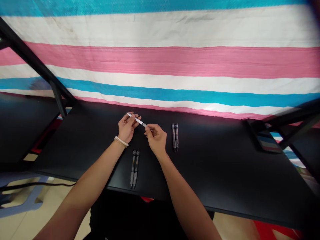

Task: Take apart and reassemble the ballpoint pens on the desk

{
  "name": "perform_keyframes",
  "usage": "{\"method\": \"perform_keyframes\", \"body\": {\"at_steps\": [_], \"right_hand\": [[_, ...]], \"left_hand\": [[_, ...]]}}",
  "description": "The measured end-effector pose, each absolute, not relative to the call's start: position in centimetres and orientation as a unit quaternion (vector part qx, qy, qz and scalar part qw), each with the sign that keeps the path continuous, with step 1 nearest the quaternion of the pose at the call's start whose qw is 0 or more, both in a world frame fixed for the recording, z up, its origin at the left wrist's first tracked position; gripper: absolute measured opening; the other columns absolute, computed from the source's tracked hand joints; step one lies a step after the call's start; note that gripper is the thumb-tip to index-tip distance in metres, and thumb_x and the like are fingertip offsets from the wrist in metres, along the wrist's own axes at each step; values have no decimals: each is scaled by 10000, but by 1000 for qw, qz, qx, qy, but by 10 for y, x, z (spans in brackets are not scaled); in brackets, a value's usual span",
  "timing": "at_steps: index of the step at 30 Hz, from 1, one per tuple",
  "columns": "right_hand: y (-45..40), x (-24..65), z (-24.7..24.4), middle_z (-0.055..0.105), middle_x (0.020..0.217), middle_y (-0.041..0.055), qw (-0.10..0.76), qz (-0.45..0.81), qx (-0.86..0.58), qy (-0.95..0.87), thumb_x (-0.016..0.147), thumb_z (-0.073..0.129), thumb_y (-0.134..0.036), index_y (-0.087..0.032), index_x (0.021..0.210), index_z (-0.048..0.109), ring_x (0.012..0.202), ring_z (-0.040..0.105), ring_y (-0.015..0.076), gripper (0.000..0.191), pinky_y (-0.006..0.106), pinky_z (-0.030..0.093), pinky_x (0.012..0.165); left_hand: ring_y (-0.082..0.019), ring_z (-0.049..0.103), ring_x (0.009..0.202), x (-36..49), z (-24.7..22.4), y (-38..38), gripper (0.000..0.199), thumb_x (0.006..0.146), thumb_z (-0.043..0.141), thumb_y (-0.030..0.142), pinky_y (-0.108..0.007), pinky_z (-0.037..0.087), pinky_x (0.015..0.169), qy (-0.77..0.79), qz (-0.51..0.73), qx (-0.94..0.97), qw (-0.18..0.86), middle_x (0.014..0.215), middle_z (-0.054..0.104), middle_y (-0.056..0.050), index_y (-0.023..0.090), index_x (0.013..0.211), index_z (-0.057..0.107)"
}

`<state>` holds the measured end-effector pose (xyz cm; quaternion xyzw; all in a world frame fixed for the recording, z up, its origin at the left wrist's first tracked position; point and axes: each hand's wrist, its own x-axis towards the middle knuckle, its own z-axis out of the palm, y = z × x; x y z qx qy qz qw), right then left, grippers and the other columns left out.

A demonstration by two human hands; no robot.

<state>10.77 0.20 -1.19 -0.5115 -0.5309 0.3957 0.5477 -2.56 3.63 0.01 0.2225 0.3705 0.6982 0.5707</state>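
Observation:
A slim white pen [137,119] lies across my left hand [127,127], whose fingers grip it near the middle. My right hand [156,139] pinches the pen's lower end between thumb and fingertips. A beaded bracelet [121,141] circles my left wrist. Below and between my hands, a pair of dark retractable pens [134,168] lies side by side on the black tabletop [207,166]. Another dark pair [175,136] lies upright to the right of my right hand, a short way from its fingers.
A flat dark reflective object [265,140] sits at the table's far right corner. A pink, white and blue striped tarpaulin [160,63] hangs behind the table, with black metal frame bars [35,60] at both sides. A cable and tiled floor show below.

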Motion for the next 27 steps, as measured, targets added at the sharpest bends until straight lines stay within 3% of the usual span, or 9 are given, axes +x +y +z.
{"method": "perform_keyframes", "body": {"at_steps": [2,5,22,27], "right_hand": [[2,108,-11,688,700,29,527,420,-516,-529,885,577,-508,-161,913,661,519,649,133,357,229,506,486],[2,108,-11,703,752,36,531,421,-514,-526,864,611,-494,-164,996,646,555,669,142,357,232,517,497],[-1,108,-13,670,690,9,495,388,-523,-575,909,544,-436,-178,947,644,514,631,126,279,227,491,514],[0,113,-12,564,527,-25,433,360,-522,-641,948,460,-400,-181,842,653,440,523,113,310,220,386,470]], "left_hand": [[-165,724,817,-26,-1,37,323,704,836,276,-355,563,870,373,698,224,569,854,724,-35,164,926,631],[-170,724,824,-26,-2,38,321,708,834,281,-362,561,874,375,698,226,567,861,724,-37,169,932,633],[-170,719,788,-25,0,36,305,711,830,251,-324,559,782,374,693,233,571,846,718,-42,159,934,643],[-156,708,768,-26,2,35,304,723,820,245,-295,547,743,368,677,244,589,859,711,-40,166,961,649]]}}
